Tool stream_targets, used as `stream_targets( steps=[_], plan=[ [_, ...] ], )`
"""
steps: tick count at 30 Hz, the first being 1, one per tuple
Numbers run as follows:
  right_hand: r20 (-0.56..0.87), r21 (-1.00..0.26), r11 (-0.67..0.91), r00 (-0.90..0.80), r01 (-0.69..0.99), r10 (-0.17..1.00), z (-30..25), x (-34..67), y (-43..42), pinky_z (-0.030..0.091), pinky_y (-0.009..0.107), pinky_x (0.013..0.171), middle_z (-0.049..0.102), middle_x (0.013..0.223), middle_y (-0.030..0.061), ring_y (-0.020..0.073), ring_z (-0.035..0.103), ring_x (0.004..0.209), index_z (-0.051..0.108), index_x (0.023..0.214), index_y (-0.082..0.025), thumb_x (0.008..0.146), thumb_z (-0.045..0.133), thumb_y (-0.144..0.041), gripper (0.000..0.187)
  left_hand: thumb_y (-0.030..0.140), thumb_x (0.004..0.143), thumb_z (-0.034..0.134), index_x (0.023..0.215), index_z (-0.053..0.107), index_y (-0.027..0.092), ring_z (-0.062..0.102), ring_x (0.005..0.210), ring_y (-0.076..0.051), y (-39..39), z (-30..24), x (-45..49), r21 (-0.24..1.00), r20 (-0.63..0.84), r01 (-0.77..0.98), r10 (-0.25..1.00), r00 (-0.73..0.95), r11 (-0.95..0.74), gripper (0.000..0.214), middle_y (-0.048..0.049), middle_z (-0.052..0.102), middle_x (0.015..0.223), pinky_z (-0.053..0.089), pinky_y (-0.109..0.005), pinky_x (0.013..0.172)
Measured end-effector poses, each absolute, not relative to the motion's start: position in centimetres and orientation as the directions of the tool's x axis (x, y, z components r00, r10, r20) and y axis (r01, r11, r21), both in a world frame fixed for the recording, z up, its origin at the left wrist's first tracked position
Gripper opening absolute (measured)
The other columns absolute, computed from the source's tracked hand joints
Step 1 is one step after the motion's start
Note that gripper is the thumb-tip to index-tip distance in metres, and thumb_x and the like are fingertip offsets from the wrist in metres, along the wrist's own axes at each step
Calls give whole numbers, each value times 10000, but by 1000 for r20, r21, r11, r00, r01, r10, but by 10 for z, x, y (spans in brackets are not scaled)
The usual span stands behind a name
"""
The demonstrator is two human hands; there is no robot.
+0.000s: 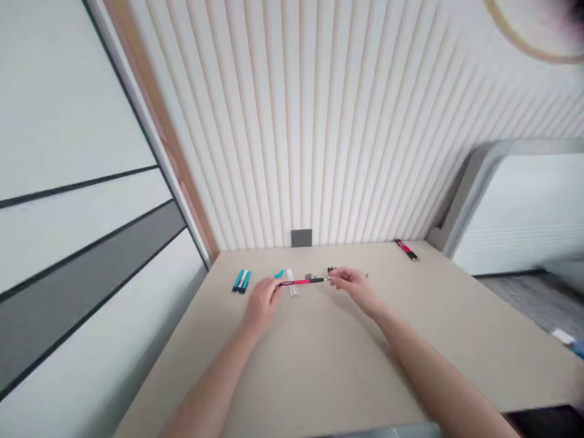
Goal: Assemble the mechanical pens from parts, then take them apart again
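Observation:
Above the table, my left hand (263, 299) is closed around one end of a red and black pen (302, 281), which lies nearly level. My right hand (352, 286) pinches the silver tip at the pen's other end; whether that tip is a loose piece I cannot tell. Behind the pen lie several thin white sticks like pen refills (291, 277), partly hidden by it. Small blue pieces (279, 274) lie beside them. Small grey pieces (308, 276) and small black pieces (331, 269) are close to my right hand.
Blue and dark pen barrels (241, 281) lie at the table's left. Red and black pens (406, 250) rest at the back right. The beige table (310, 365) meets a ribbed wall with a dark socket (302, 238). A white cabinet stands left, a bed right.

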State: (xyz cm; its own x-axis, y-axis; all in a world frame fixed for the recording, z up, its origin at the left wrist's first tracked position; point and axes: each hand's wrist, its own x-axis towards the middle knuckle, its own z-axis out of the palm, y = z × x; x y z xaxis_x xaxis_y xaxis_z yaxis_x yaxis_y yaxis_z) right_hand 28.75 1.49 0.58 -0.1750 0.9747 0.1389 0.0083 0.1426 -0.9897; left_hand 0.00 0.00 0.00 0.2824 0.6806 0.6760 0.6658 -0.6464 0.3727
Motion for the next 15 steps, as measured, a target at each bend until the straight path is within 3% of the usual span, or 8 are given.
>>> stream_targets(
  steps=[15],
  plan=[
    [127,-992,129,-162,2,979,7,284,15,437,289,655,668,729,24,145,578,676,689,896,-165,699,758,-488,385,235,960,490,1054,614,206,635,929,-207,-1,1,1,406,654,653,702,281,-640,158,-58,683,964,494,-350,843]
  ],
)
